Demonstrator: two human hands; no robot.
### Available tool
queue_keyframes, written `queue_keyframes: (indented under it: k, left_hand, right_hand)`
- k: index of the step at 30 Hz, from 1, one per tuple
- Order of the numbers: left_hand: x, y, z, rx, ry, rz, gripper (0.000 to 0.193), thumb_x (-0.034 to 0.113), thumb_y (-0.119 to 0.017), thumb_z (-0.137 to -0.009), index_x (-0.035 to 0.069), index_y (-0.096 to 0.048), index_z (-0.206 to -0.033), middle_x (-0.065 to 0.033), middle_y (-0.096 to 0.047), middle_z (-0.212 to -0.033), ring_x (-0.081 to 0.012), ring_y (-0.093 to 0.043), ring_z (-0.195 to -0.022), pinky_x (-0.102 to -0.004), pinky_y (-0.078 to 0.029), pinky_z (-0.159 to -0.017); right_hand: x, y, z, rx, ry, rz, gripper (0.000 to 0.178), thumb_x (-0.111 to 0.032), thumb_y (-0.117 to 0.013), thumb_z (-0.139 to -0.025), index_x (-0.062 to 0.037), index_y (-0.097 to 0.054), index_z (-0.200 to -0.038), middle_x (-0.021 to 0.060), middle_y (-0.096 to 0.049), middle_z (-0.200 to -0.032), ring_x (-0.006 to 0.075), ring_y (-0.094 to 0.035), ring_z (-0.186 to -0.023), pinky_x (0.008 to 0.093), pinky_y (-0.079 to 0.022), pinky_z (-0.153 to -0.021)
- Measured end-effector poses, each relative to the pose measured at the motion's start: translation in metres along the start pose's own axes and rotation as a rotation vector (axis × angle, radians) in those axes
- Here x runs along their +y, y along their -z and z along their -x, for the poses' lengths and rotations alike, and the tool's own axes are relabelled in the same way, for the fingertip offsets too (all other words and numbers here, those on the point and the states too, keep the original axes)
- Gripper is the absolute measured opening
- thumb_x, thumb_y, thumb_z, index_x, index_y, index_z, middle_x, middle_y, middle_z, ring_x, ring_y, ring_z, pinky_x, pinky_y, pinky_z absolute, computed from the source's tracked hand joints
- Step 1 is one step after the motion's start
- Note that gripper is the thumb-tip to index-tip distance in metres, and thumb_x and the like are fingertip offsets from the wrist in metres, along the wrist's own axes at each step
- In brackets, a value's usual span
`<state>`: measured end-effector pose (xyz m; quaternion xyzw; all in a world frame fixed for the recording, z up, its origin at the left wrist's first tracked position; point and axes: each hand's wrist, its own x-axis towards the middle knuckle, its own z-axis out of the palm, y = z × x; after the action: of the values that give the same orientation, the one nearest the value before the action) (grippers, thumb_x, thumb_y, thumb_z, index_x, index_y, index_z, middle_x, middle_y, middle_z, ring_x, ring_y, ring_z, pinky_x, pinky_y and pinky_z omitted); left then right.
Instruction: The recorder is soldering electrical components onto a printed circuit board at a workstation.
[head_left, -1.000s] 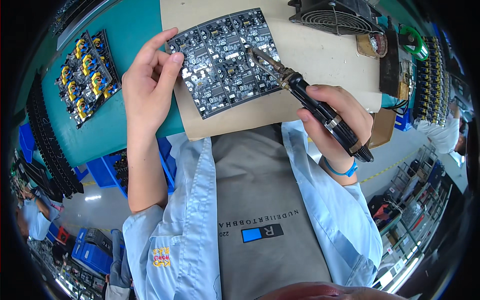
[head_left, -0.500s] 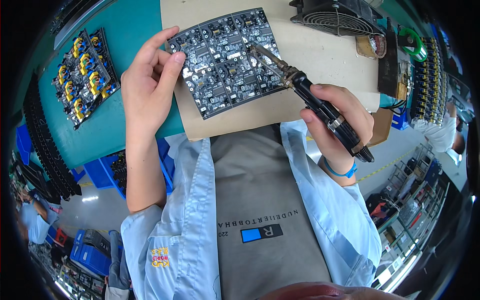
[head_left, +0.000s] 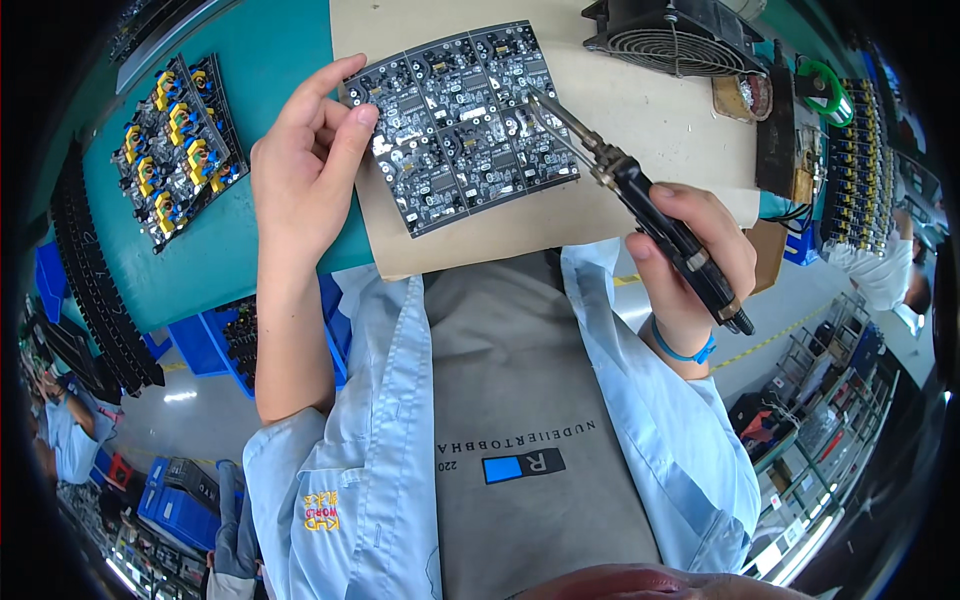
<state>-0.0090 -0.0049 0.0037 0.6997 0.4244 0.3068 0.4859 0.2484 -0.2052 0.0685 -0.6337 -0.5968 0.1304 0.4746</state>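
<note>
My left hand (head_left: 315,165) grips the left edge of a black circuit board panel (head_left: 440,150), thumb on top. The panel is split into several like sections and lies tilted over a tan sheet (head_left: 660,150). My right hand (head_left: 700,245) is closed around a black soldering iron (head_left: 665,220) that has a thin feed tube alongside its metal tip. That tip points at the upper right part of the panel; whether it touches I cannot tell. A blue band circles my right wrist.
Boards with yellow and blue parts (head_left: 170,150) lie on the green mat (head_left: 130,290) at left. A black fan (head_left: 675,40) stands at the far right, near a tip-cleaning tray (head_left: 742,97) and a green wire spool (head_left: 825,92). Blue bins (head_left: 200,345) sit below the table edge.
The soldering iron and my right hand have shifted a little to the right, with the tip moving across the panel. My left hand and the panel have barely moved.
</note>
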Motion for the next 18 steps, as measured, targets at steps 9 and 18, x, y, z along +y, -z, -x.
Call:
queue_keyframes:
  k: [9, 18]
  left_hand:
    - [0.003, -0.001, 0.002, 0.008, -0.012, -0.038, 0.036, 0.007, -0.070, -0.102, 0.004, -0.070, -0.137, 0.0030, -0.057, -0.073, -0.0066, -0.047, -0.065, -0.0207, -0.038, -0.059]
    - [0.006, -0.001, -0.001, 0.024, -0.071, -0.074, 0.041, 0.007, -0.068, -0.103, 0.004, -0.064, -0.144, 0.0027, -0.056, -0.074, -0.0069, -0.047, -0.065, -0.0210, -0.039, -0.059]
  right_hand:
    - [0.033, 0.050, 0.059, 0.328, -0.132, -0.159, 0.037, -0.008, -0.087, -0.084, 0.0039, -0.073, -0.115, 0.0187, -0.077, -0.098, 0.0266, -0.074, -0.081, 0.0332, -0.061, -0.075]
    - [0.091, 0.063, 0.038, 0.759, -0.292, -0.088, 0.029, -0.003, -0.071, -0.095, 0.0026, -0.070, -0.123, 0.0172, -0.076, -0.103, 0.0230, -0.072, -0.086, 0.0306, -0.059, -0.082]
